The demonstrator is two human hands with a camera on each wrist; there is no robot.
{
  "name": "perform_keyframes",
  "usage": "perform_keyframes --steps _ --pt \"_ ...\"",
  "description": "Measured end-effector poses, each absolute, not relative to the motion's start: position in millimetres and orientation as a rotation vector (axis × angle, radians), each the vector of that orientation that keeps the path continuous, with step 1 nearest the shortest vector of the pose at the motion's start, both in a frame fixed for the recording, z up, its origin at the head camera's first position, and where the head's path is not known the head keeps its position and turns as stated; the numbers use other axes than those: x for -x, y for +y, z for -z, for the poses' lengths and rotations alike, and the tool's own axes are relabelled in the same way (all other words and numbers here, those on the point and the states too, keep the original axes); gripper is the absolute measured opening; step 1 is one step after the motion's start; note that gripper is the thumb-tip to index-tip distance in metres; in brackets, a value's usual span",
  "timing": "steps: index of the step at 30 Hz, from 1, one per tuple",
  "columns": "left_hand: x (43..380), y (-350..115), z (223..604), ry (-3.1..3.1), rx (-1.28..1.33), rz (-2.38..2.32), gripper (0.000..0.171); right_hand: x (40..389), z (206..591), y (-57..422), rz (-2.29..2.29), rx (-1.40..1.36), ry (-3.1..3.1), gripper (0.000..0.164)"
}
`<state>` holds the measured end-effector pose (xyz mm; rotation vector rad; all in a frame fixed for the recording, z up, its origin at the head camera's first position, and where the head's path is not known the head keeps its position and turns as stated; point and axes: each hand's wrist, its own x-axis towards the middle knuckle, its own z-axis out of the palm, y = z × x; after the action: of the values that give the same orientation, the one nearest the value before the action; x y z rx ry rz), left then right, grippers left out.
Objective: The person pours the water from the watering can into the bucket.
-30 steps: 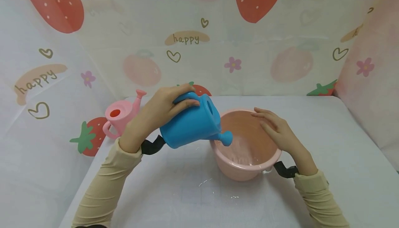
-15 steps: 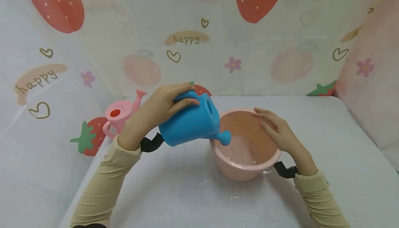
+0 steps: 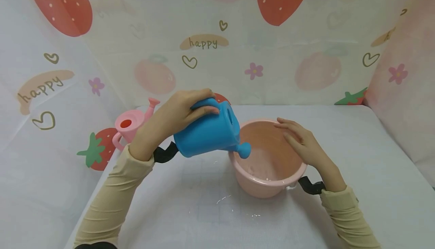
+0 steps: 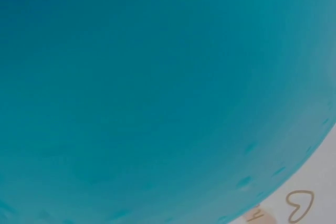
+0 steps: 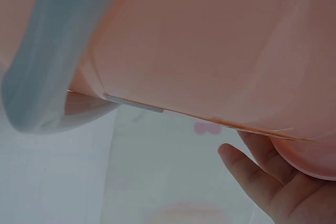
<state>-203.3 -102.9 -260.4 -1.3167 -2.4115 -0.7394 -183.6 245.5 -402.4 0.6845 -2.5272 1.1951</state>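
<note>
My left hand point(image 3: 181, 109) grips the top handle of a blue watering can point(image 3: 207, 133). The can is tilted to the right, its spout head lower than the handle and over the left side of a pink basin point(image 3: 263, 190). In the left wrist view the can's blue body point(image 4: 157, 98) fills nearly everything. My right hand point(image 3: 304, 143) lies at the basin's right rim, with fairly straight fingers reaching over it. From the right wrist, those fingers point(image 5: 252, 177) show beside the basin wall point(image 5: 210, 40). Small ripples of clear liquid show in the basin's bottom.
A pink watering can point(image 3: 130, 124) stands at the back left of the white table point(image 3: 190, 218), partly behind my left forearm. Small wet drops lie on the table in front of the basin. A strawberry-printed cloth point(image 3: 238, 48) closes off the back and sides.
The blue watering can has risen slightly with my left hand, keeping its tilt. Ripples inside the basin have become fainter. My right hand and the basin stay where they were.
</note>
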Motion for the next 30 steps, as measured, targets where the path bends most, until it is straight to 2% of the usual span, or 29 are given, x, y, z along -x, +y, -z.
perform_keyframes --steps 14,30 --pt "204 -100 255 -2.381 1.37 0.719 0.024 161 372 228 -1.196 -0.659 -2.553 0.029" --pt "205 -97 250 -2.401 1.389 0.627 0.027 184 404 245 -1.213 -0.691 -2.518 0.034"
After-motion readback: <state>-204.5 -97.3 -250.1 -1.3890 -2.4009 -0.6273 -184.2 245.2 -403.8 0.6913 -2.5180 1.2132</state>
